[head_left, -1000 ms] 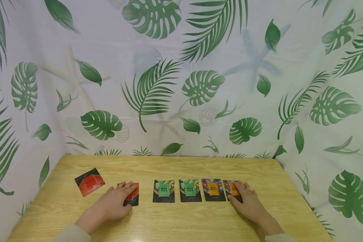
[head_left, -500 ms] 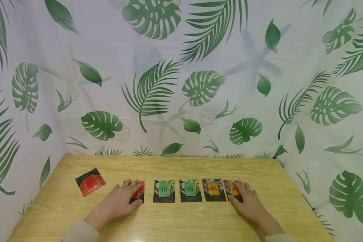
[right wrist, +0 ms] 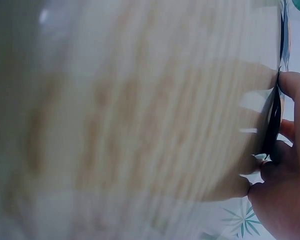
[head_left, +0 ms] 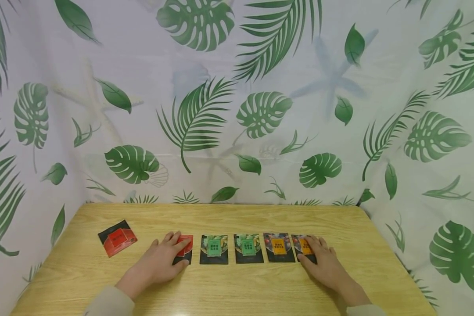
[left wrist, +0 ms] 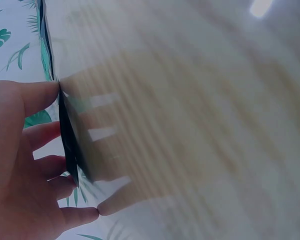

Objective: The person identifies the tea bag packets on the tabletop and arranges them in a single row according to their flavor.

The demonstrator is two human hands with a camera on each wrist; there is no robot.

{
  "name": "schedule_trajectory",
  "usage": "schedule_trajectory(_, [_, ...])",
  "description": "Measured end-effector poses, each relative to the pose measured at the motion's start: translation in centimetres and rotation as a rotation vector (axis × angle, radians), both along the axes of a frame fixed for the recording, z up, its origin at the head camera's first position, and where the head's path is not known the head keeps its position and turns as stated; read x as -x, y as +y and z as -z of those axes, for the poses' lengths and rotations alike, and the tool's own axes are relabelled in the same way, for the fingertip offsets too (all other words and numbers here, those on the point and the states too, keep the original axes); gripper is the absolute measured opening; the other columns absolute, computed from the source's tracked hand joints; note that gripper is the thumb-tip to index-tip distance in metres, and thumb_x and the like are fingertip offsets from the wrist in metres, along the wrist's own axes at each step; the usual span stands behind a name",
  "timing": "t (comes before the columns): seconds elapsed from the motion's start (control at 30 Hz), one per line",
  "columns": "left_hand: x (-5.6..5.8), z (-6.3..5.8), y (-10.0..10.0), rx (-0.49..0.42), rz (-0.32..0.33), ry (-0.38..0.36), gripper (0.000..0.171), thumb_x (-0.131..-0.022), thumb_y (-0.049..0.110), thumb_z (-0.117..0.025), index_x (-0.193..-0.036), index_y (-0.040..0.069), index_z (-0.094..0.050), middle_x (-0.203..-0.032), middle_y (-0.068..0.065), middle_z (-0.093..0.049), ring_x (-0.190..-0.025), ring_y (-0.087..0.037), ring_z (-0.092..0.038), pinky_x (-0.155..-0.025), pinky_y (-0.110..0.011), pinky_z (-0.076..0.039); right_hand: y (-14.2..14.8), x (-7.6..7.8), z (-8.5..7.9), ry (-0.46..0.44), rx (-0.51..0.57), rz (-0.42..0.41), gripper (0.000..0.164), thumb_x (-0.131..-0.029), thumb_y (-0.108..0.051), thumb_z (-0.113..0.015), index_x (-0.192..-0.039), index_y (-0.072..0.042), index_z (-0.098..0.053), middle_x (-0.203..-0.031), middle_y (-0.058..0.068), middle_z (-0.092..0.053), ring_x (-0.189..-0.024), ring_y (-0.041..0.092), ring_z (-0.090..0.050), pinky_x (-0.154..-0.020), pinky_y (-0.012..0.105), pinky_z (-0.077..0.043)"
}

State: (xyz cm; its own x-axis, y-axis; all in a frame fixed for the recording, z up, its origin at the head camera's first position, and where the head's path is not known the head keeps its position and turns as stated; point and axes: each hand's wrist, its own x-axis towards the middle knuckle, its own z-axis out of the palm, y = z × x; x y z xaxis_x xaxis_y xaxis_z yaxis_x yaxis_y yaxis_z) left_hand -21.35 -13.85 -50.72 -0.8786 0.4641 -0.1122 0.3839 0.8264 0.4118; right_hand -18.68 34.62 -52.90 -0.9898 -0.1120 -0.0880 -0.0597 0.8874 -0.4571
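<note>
My left hand [head_left: 163, 260] rests on a red and black packet [head_left: 185, 248], fingers over its top and thumb at its near edge. In the left wrist view that packet [left wrist: 67, 135] appears edge-on under the hand [left wrist: 25, 155]. To its right, two green and black packets [head_left: 214, 250] lie in a row, followed by an orange and black packet [head_left: 279, 248]. At the row's right end my right hand [head_left: 327, 263] rests on another orange and black packet [head_left: 303, 245], partly covering it. The right wrist view shows this packet's dark edge [right wrist: 274, 122] beside the thumb and fingers.
Another red and black packet [head_left: 117, 238] lies turned at an angle at the far left of the wooden table [head_left: 237, 289]. A white cloth [head_left: 221, 175] printed with green leaves hangs behind the table and along both sides.
My left hand has slid rightward with the red packet beneath it, up closer to the first green packet. The right hand and the other packets have stayed in place.
</note>
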Motion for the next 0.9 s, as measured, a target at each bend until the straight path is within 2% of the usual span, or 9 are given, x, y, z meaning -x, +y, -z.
schedule_trajectory(0.5, [0.30, 0.08, 0.08, 0.003, 0.012, 0.015, 0.063, -0.103, 0.040, -0.066, -0.159, 0.018, -0.049, -0.167, -0.022, -0.040, -0.155, -0.053, -0.030, -0.114, -0.083, -0.027, 0.41, 0.22, 0.54, -0.008, 0.015, 0.005, 0.081, -0.107, -0.057, -0.052, -0.164, -0.002, -0.033, -0.168, 0.033, -0.026, -0.156, 0.061, -0.012, -0.117, 0.085, -0.011])
schedule_trajectory(0.9, [0.71, -0.07, 0.40, 0.005, 0.011, 0.011, 0.063, -0.103, 0.041, -0.066, -0.160, 0.018, -0.049, -0.167, -0.022, -0.039, -0.155, -0.052, -0.031, -0.115, -0.082, -0.027, -0.03, 0.05, -0.22, -0.017, 0.001, 0.004, 0.078, -0.108, -0.054, -0.053, -0.163, -0.002, -0.034, -0.168, 0.034, -0.026, -0.156, 0.060, -0.013, -0.117, 0.084, -0.013])
